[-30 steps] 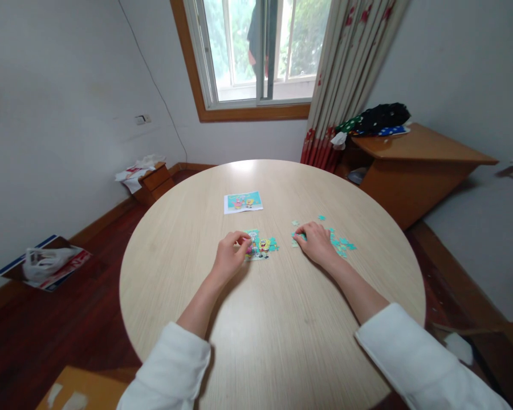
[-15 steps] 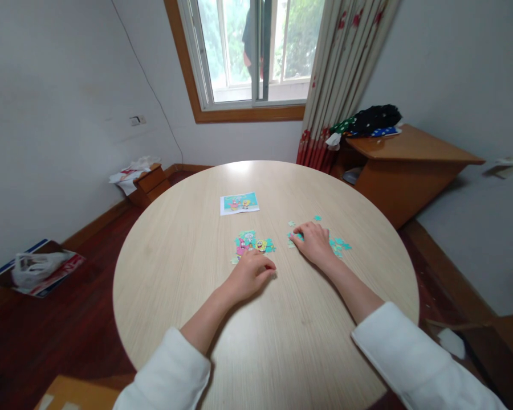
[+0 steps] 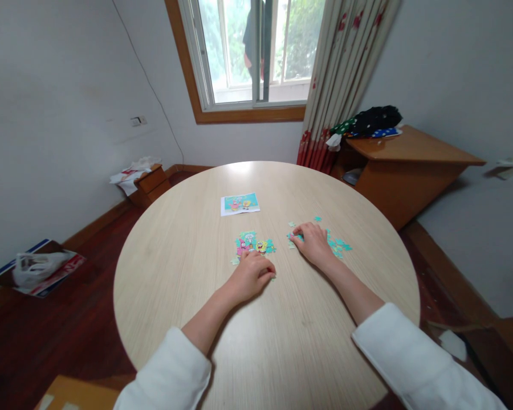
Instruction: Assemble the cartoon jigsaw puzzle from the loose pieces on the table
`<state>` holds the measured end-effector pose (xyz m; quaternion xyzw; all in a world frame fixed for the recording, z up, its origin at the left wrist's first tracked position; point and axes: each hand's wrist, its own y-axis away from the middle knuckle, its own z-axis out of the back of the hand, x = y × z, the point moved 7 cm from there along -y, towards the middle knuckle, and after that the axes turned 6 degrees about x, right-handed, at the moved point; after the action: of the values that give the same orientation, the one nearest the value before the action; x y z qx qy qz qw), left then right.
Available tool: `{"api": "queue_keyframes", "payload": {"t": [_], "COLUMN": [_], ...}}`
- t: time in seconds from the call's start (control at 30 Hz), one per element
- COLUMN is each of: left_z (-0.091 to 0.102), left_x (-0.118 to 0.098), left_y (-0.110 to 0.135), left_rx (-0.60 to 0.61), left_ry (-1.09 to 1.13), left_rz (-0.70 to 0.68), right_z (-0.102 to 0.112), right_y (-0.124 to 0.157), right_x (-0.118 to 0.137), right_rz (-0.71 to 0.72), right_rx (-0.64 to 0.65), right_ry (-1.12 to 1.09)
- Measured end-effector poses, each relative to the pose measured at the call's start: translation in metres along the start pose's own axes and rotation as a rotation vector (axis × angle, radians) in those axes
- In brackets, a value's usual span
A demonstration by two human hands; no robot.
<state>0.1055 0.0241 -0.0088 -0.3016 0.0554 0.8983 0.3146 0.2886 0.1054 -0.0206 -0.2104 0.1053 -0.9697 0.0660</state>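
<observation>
A round, pale surface [image 3: 312, 336] carries the partly joined puzzle [image 3: 251, 245] near the frame's centre, longest left to right, just above the nearer left hand [image 3: 253, 275], which pinches a small greenish piece [image 3: 274, 278]; the right hand [image 3: 312, 239] curls among loose pieces [image 3: 339, 246], its grip impossible to tell.

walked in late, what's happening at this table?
A person has both hands at a jigsaw on a round table. Their left hand is at the near edge of a partly joined puzzle, with a small piece at its fingertips; whether it is gripped is unclear. Their right hand is over the loose pieces to the right, its grip also unclear. A printed picture lies beyond the puzzle, showing similar cartoon figures.
</observation>
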Motion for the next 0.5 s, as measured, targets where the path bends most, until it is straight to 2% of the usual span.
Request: {"api": "queue_keyframes", "payload": {"t": [0.23, 0.5], "left_z": [-0.0006, 0.0036], "left_x": [-0.0009, -0.0011], "left_y": [0.0009, 0.0], "left_rx": [0.003, -0.034], "left_ry": [-0.001, -0.015], "left_rz": [-0.004, 0.011], "right_z": [0.001, 0.0017], "right_y": [-0.0009, 0.0], "right_x": [0.005, 0.0084], "right_rz": [0.003, 0.047], "right_rx": [0.05, 0.035], "right_ry": [-0.087, -0.177]}}
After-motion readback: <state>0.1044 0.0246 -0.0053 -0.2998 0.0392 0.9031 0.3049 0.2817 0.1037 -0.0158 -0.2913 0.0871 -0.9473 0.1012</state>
